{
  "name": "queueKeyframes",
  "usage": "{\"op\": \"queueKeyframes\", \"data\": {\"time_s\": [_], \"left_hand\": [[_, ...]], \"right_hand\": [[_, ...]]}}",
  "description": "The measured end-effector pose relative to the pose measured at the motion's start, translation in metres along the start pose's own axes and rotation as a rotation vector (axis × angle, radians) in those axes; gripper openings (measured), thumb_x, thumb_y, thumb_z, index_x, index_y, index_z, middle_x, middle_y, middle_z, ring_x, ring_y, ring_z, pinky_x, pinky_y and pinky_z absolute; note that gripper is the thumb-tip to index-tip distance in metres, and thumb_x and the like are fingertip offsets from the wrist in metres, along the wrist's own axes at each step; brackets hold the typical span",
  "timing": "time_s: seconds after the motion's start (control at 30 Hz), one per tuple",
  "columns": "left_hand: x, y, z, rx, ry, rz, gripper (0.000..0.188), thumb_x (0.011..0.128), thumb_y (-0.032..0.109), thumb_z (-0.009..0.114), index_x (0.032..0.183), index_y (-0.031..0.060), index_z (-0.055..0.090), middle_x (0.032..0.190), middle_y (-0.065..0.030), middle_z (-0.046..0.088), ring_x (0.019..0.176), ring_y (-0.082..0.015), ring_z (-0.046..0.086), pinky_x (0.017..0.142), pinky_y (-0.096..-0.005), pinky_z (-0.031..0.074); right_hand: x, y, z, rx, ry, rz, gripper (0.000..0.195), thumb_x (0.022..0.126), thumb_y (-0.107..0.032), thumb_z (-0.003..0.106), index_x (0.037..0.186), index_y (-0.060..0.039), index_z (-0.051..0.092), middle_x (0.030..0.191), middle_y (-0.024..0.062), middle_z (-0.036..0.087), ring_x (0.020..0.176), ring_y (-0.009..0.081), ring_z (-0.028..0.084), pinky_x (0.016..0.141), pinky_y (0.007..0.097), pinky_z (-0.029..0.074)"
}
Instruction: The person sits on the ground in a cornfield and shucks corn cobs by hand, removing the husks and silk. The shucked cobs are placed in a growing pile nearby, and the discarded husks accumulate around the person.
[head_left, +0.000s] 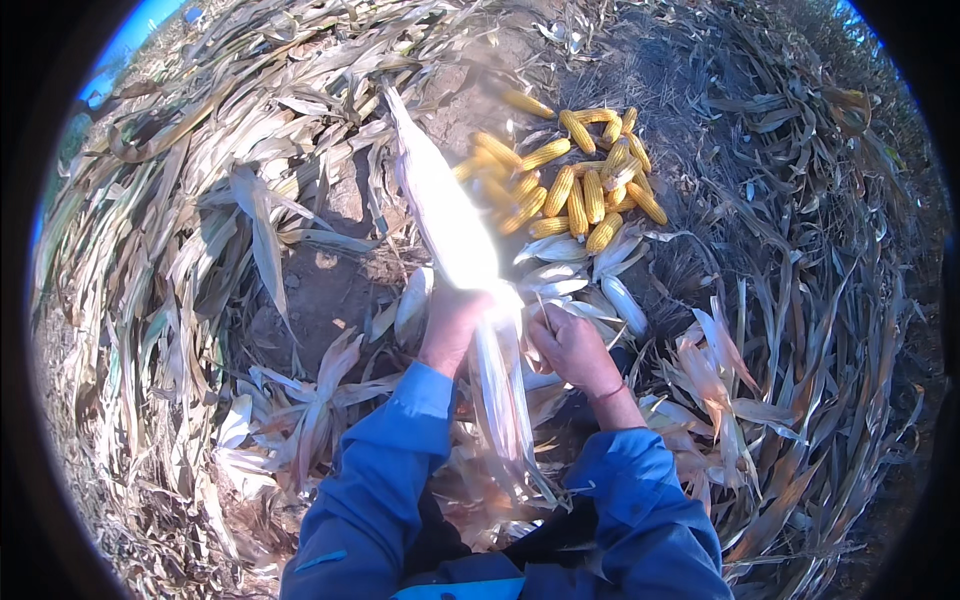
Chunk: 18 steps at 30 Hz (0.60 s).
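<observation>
A corn ear in pale husk (442, 199) stretches up and away from my hands, so glaring in the sun that its surface detail is lost. My left hand (459, 319) grips its near end. Peeled husk strips (501, 397) hang from there towards my lap. Just to the right, my right hand (576, 351) is curled closed, beside the husk. A thin, stick-like thing (547, 319) shows at its thumb; what it is exactly cannot be made out. Both of my forearms wear blue sleeves.
Bare yellow corn cobs (592, 196) lie piled on the soil ahead. Several unhusked ears (622, 304) rest between that pile and my right hand. Dry corn stalks (172, 285) bank up on the left, with more stalks (817, 360) on the right. Loose husks (322, 405) litter the ground.
</observation>
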<state>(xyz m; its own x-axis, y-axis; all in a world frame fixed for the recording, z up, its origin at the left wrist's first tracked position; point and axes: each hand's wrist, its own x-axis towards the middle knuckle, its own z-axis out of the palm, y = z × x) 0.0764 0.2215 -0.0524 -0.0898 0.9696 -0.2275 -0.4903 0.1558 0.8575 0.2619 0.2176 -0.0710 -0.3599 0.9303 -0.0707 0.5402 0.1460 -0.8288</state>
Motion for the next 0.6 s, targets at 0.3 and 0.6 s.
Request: {"op": "queueKeyframes", "data": {"time_s": [0.3, 0.6], "left_hand": [[-0.018, 0.015, 0.027, 0.880, 0.070, 0.094, 0.048, 0.070, 0.006, 0.069, 0.116, 0.0040, 0.055, 0.103, -0.0091, 0.065, 0.094, -0.0204, 0.064, 0.081, -0.0326, 0.050], [-0.027, -0.018, 0.023, 1.319, -0.060, 0.226, 0.049, 0.070, 0.008, 0.068, 0.116, 0.0068, 0.051, 0.102, -0.0189, 0.064, 0.098, -0.0386, 0.061, 0.082, -0.0430, 0.049]], "right_hand": [[0.014, -0.004, -0.052, 0.647, 0.452, 0.133, 0.050, 0.087, -0.026, 0.067, 0.127, 0.0009, 0.055, 0.115, 0.0110, 0.063, 0.098, 0.0178, 0.060, 0.082, 0.0304, 0.048], [0.006, -0.005, -0.073, 0.962, 0.543, 0.105, 0.028, 0.093, -0.020, 0.061, 0.111, 0.0010, 0.060, 0.099, 0.0056, 0.065, 0.086, 0.0129, 0.063, 0.077, 0.0289, 0.053]]}}
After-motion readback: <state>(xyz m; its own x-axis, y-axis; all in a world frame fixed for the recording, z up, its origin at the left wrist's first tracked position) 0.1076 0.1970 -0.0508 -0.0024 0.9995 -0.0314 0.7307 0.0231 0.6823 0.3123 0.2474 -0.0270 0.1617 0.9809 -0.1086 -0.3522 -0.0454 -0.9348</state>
